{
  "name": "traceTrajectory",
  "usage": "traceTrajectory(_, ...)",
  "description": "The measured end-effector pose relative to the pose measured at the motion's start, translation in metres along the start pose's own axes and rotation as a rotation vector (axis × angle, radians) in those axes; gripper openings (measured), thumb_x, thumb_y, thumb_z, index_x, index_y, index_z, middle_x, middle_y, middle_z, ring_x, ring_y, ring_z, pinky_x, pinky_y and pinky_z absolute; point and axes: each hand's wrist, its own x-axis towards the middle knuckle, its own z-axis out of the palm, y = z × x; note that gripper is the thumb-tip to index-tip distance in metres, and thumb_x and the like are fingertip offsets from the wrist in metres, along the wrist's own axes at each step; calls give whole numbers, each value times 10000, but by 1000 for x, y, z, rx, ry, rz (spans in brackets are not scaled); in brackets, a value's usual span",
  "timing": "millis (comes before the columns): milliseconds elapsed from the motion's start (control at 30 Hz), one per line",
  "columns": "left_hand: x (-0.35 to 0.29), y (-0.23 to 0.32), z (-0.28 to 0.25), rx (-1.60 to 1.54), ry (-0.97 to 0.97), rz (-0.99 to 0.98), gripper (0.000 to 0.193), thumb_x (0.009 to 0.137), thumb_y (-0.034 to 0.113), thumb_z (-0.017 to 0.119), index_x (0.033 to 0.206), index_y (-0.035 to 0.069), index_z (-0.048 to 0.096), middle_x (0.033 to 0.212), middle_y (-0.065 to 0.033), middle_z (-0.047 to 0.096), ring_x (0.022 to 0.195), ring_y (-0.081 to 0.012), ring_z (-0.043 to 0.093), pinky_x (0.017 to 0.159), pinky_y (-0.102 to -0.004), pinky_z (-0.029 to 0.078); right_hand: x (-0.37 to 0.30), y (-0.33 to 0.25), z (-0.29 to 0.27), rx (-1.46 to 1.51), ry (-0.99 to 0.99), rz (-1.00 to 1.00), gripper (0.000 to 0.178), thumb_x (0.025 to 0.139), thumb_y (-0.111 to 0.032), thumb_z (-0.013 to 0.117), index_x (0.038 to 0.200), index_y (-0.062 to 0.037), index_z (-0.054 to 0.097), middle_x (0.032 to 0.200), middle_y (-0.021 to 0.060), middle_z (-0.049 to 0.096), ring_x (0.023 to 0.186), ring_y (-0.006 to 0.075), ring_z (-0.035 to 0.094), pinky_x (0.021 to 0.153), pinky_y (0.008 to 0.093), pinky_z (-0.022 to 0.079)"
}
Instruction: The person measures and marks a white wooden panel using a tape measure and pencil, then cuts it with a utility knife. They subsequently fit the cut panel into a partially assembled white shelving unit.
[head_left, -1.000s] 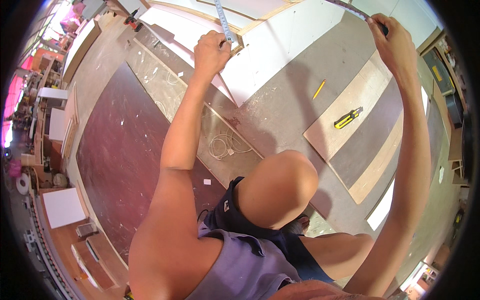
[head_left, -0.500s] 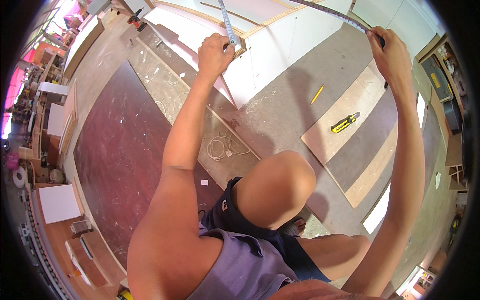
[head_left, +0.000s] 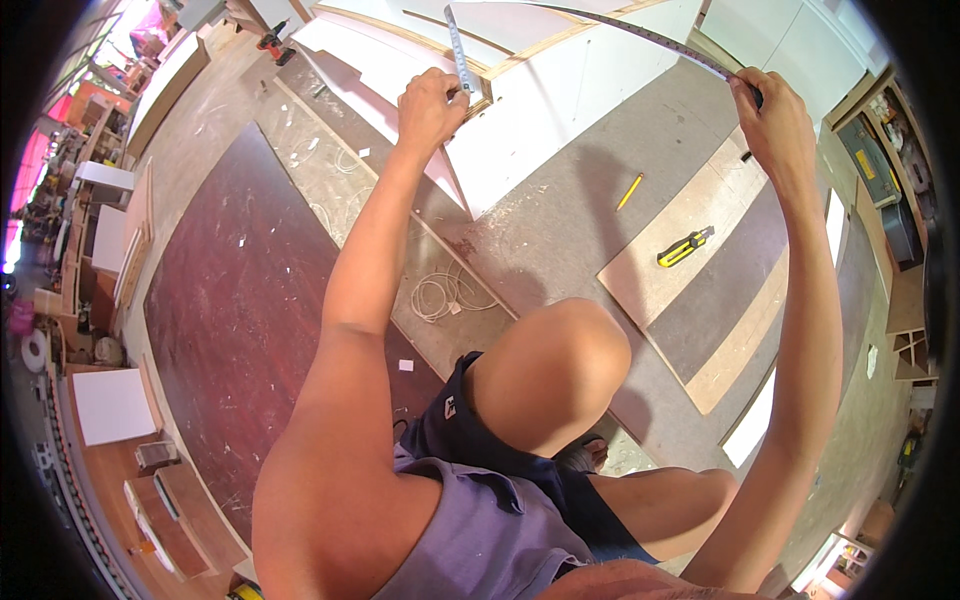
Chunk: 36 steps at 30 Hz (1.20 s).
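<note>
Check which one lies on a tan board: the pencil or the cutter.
The yellow-and-black cutter: it lies on a tan board, while the slim yellow pencil lies off it, on the grey surface to its left.

Cabinet frame [head_left: 560, 110] ahead; left hand [head_left: 432, 108] at its near corner; right hand [head_left: 778, 125] well apart, to right; tape measure [head_left: 655, 37] spanning between hands; drill [head_left: 273, 46] beyond left hand, left of cabinet; pencil [head_left: 630, 191] between cabinet and board [head_left: 640, 265]; utility knife [head_left: 686, 247] on board, right of pencil; cable coil [head_left: 434, 301] left of knee [head_left: 590, 345]; large panel [head_left: 240, 320] farther left.
</note>
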Motion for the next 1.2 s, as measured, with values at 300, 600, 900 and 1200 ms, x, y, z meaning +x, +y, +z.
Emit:
traceTrajectory(300,0,0,1,-34,-5,-53,193,776,241,696,829,64,752,910,-123,683,889,-350,656,787,-481,514,-7,0,-4,5,9,-25,280,984,-325,603,1105,-111,737,1041,114,709,933,335,679,817,424,516)
traceTrajectory(600,-1,-2,2,-39,9,-51,198,772,243,699,840,64,750,905,-126,684,881,-347,659,781,-482,513,-7,1,-5,-22,3,-29,289,982,-319,608,1108,-94,737,1053,118,715,937,341,681,820,425,520)
traceTrajectory(900,-2,-2,3,-45,25,-49,199,775,248,700,846,66,739,899,-124,678,894,-337,646,803,-467,508,-8,1,-8,-31,10,-43,288,985,-307,599,1126,-98,739,1072,136,716,963,341,691,854,420,529)
traceTrajectory(1200,-4,4,-4,-231,96,61,136,800,111,699,867,-7,712,890,-160,690,821,-318,672,762,-397,530,-28,29,-21,11,25,-59,261,996,-308,587,1065,-82,698,980,123,676,904,363,654,794,443,507)
